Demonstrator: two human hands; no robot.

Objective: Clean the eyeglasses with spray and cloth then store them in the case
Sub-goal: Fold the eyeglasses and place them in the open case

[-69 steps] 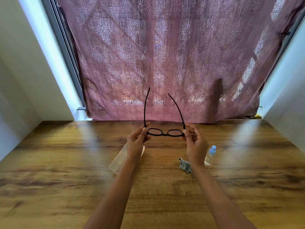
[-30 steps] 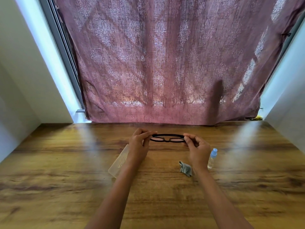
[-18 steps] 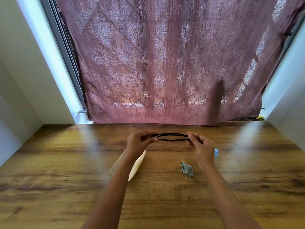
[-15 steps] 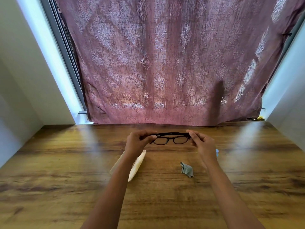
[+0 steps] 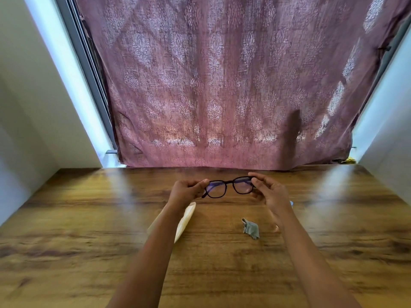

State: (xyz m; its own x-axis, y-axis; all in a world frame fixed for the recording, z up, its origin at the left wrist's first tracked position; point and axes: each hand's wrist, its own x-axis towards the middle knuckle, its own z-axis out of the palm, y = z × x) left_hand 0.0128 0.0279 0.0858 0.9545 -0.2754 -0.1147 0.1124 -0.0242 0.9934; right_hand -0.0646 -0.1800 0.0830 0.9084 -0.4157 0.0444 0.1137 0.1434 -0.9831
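Note:
Black-framed eyeglasses (image 5: 229, 187) hang above the wooden table (image 5: 89, 218), folded, lenses facing me. My left hand (image 5: 186, 192) pinches the left end of the frame and my right hand (image 5: 270, 192) pinches the right end. Under my left wrist lies a pale translucent case (image 5: 185, 221), partly hidden by the forearm. A small crumpled grey cloth (image 5: 251, 228) rests on the table between my arms. Only the blue cap of the spray bottle (image 5: 291, 203) shows past my right wrist; the rest is hidden.
A patterned mauve curtain (image 5: 222, 85) hangs along the table's far edge. White walls (image 5: 26, 107) close in on the left and right sides. Bare wood lies in front of me and out to both sides.
The temples, open and pointing up at first, are now folded. I lowered the glasses, held them flat, then tilted them so the lenses face me. The bottle slipped behind my right wrist.

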